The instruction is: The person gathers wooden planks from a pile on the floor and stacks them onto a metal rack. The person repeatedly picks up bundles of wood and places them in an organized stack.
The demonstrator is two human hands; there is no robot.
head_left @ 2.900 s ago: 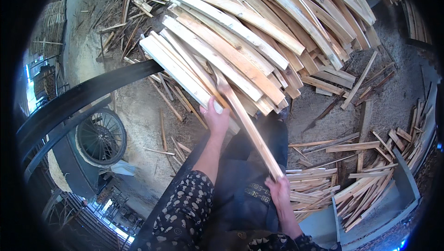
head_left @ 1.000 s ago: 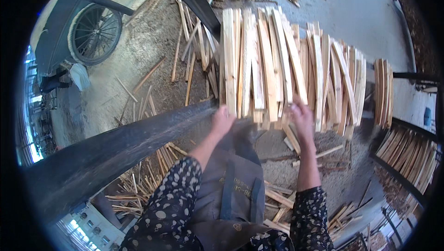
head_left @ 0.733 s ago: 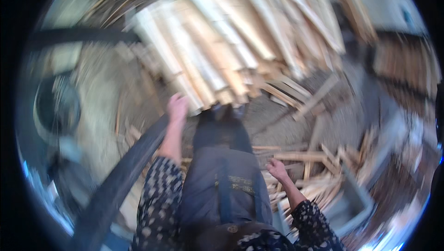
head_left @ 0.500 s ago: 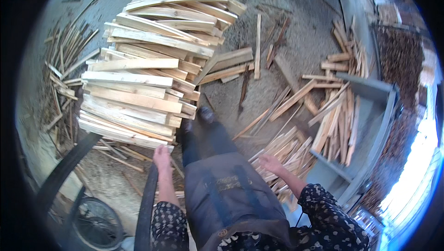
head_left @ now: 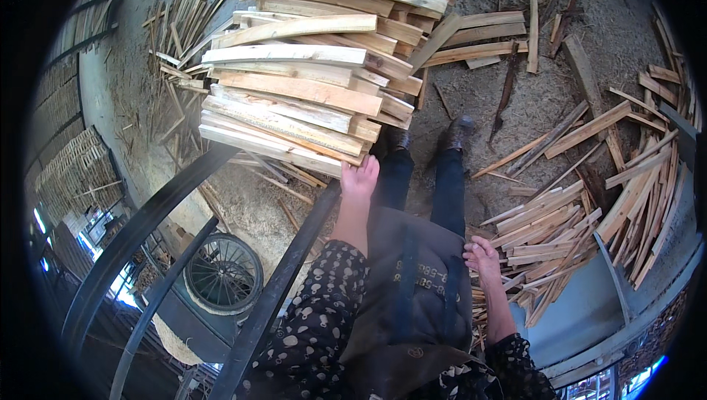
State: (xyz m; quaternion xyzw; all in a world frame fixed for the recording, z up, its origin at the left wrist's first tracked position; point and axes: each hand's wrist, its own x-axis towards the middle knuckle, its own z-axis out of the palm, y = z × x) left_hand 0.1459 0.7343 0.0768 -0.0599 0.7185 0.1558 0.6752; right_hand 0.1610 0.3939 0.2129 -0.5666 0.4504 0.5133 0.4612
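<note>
Slat stack (head_left: 309, 83) against left-hand fingers (head_left: 366, 169)

A stack of wooden slats (head_left: 317, 68) lies front-left, loose slats (head_left: 589, 201) right, a wheel (head_left: 223, 275) lower left.

Printed marks on my apron, as I see them from the head camera.

The only lettering I can find sits on the dark apron (head_left: 412, 304) at my front: a short row of pale printed characters (head_left: 426, 283) running slightly slanted across its middle, just beside my right hand (head_left: 482, 256) and below my left hand (head_left: 359, 179). Lower down, near the apron's bottom fold, there is a small round pale emblem (head_left: 417, 352), too small for me to make out further.
</note>
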